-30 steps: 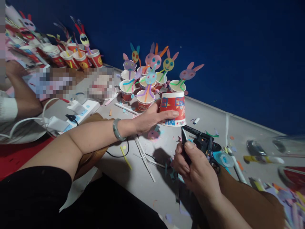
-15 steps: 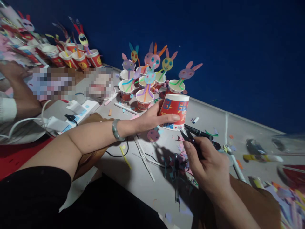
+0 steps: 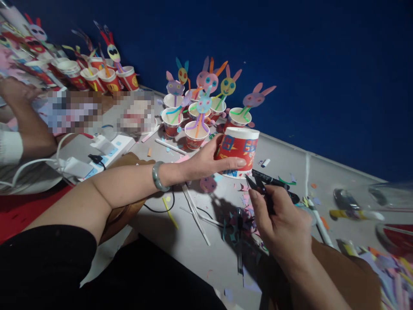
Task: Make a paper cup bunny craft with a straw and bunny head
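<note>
My left hand [image 3: 213, 161] is closed around a red and white paper cup [image 3: 237, 148] with blue window shapes on its side. The cup is held above the table, slightly tilted. Below it, my right hand [image 3: 284, 224] grips small dark scissors [image 3: 260, 187], their tips close to the cup's lower edge; whether they touch it I cannot tell. Behind the cup stand several paper cups [image 3: 196, 137] with rabbit-like paper faces on coloured stems. A pink paper face [image 3: 208, 184] lies under my left wrist.
Paper scraps, white sticks [image 3: 195, 211] and a clear-barrelled pen [image 3: 239, 241] lie on the table [image 3: 151, 249]. A black marker [image 3: 271, 177] rests beyond my right hand. At left are a power strip [image 3: 109, 155], another person's arm [image 3: 34, 120] and more cups [image 3: 127, 79]. A blue wall [image 3: 306, 77] stands behind.
The cup has shifted very slightly right in the view, and the scissor blades look closer together. Both hands keep their holds.
</note>
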A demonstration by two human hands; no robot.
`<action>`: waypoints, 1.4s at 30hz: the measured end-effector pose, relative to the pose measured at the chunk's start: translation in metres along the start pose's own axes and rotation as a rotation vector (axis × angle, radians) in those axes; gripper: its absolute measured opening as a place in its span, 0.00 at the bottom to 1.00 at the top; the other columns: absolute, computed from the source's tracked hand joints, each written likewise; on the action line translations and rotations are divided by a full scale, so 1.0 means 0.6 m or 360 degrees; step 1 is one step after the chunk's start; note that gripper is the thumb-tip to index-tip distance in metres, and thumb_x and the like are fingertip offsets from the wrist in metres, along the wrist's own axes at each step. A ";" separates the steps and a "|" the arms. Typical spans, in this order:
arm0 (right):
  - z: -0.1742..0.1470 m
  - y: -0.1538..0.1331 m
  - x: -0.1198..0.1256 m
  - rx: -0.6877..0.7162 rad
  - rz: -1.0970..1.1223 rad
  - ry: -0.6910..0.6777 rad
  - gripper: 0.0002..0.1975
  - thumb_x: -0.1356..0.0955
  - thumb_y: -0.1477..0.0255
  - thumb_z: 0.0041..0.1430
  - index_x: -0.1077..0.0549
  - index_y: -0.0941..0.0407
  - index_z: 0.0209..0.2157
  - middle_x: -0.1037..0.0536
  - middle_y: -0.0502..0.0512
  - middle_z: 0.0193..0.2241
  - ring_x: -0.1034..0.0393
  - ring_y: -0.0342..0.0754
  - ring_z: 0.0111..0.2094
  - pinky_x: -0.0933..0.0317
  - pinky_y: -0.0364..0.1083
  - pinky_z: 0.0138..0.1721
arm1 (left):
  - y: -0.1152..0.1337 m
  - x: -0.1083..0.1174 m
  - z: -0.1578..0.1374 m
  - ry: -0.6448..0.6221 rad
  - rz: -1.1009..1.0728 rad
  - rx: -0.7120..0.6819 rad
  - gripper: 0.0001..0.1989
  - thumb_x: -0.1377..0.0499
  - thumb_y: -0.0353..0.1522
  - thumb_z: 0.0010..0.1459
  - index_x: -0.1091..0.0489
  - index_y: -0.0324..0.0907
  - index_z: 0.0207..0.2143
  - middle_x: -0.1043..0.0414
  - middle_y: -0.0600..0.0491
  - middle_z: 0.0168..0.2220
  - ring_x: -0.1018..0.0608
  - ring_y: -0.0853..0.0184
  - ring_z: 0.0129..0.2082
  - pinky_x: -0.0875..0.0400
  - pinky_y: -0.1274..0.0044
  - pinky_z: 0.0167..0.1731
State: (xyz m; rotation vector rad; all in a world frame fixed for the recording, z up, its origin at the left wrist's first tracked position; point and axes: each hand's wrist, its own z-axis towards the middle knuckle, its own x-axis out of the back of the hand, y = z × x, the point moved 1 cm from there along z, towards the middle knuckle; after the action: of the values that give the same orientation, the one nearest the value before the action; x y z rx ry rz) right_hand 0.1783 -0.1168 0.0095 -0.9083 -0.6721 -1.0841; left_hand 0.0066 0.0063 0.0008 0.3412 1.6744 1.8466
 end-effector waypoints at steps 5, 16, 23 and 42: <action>0.004 -0.002 0.006 0.0010 0.0093 -0.0042 0.11 0.35 0.62 0.65 0.31 0.55 0.35 0.30 0.46 0.16 0.39 0.41 0.13 0.48 0.40 0.17 | 0.000 0.000 -0.004 0.0002 0.0003 0.0016 0.31 0.32 0.44 0.50 0.38 0.41 0.51 0.29 0.42 0.51 0.25 0.58 0.49 0.30 0.67 0.49; 0.000 0.006 0.004 0.0173 -0.0288 0.0058 0.12 0.35 0.62 0.65 0.28 0.56 0.36 0.27 0.50 0.17 0.37 0.43 0.15 0.52 0.42 0.19 | 0.000 0.000 -0.002 -0.0038 0.0019 0.0086 0.29 0.33 0.47 0.50 0.36 0.40 0.48 0.26 0.43 0.48 0.23 0.59 0.46 0.30 0.67 0.47; 0.006 0.009 0.014 0.0348 -0.0405 0.0056 0.14 0.36 0.61 0.66 0.27 0.56 0.35 0.30 0.50 0.16 0.38 0.43 0.16 0.54 0.43 0.20 | 0.001 0.001 -0.001 -0.0093 -0.0014 0.0276 0.29 0.34 0.47 0.51 0.34 0.38 0.48 0.27 0.43 0.46 0.24 0.61 0.44 0.29 0.68 0.46; 0.011 0.013 0.019 0.0554 -0.0061 -0.0070 0.10 0.35 0.66 0.66 0.27 0.57 0.36 0.31 0.47 0.17 0.40 0.40 0.15 0.52 0.43 0.20 | 0.010 0.001 0.002 -0.0443 -0.0137 0.0490 0.25 0.35 0.49 0.50 0.28 0.41 0.43 0.25 0.47 0.37 0.24 0.66 0.34 0.26 0.72 0.40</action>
State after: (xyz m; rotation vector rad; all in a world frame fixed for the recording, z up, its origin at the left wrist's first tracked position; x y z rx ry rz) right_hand 0.1892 -0.1145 0.0199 -0.6223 -0.8862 -0.9450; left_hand 0.0053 0.0078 0.0065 0.6143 1.7433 1.4051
